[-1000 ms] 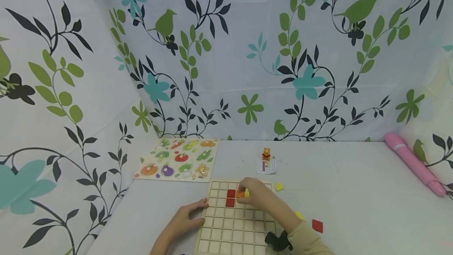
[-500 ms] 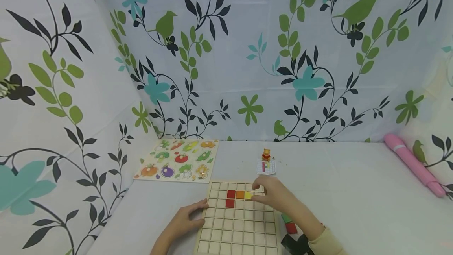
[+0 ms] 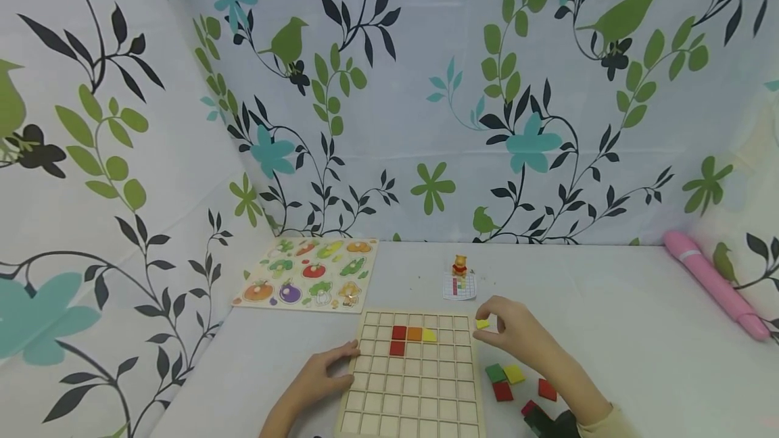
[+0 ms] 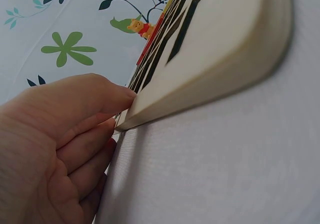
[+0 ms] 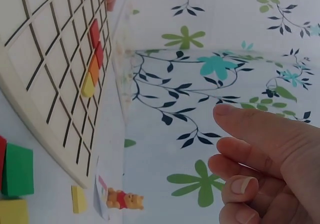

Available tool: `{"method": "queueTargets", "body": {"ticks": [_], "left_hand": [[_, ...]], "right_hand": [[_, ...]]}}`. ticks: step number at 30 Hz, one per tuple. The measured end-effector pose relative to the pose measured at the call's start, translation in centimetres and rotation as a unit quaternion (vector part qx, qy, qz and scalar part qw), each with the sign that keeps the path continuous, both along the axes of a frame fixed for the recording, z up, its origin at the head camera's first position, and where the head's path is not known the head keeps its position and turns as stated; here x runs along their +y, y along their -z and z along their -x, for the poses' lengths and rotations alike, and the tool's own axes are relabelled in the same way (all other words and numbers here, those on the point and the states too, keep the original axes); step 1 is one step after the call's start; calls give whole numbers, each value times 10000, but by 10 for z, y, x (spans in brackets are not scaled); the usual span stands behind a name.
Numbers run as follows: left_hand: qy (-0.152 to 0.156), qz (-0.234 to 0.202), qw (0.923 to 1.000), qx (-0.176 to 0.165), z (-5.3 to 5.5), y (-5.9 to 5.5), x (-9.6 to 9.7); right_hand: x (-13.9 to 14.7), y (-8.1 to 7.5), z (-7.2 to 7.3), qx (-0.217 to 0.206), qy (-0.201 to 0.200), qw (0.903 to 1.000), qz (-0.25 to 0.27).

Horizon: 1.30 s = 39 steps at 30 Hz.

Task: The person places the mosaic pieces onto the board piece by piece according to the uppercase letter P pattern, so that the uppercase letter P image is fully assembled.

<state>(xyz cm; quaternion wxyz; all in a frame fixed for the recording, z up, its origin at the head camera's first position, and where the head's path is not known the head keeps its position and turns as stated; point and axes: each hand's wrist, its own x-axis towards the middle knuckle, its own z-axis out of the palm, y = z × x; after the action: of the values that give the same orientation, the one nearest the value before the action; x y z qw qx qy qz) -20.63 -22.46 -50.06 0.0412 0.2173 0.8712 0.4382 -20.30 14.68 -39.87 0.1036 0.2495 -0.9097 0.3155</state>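
Observation:
A wooden grid board point(image 3: 410, 384) lies on the white table. Its upper rows hold two red tiles point(image 3: 397, 348), an orange tile point(image 3: 414, 334) and a yellow tile point(image 3: 429, 335). My left hand point(image 3: 319, 377) holds the board's left edge; in the left wrist view the thumb point(image 4: 105, 95) lies on the rim, with the other fingers below it. Beyond the board's right edge, my right hand point(image 3: 511, 326) hovers over a loose yellow tile point(image 3: 483, 324). The right wrist view shows its thumb and fingers apart, holding nothing, and that tile point(image 5: 78, 199) on the table.
Right of the board lie green point(image 3: 496, 373), yellow point(image 3: 514, 374) and red point(image 3: 547, 389) tiles. Behind it stand a small bear figure point(image 3: 459, 265) and a gridded paper card point(image 3: 459, 288). A vegetable puzzle board point(image 3: 310, 274) is back left; a pink tube point(image 3: 715, 282) lies far right.
My right hand has moved right from the tiles in the upper row to the loose yellow tile off the board, leaving the orange and yellow tiles uncovered. My left hand has stayed put.

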Motion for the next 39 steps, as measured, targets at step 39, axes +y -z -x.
{"method": "queueTargets", "body": {"ticks": [39], "left_hand": [[-6, 19, 10000, 55, 0, 0, -1]], "right_hand": [[66, 52, -22, -1674, 362, 9847, -335]]}}
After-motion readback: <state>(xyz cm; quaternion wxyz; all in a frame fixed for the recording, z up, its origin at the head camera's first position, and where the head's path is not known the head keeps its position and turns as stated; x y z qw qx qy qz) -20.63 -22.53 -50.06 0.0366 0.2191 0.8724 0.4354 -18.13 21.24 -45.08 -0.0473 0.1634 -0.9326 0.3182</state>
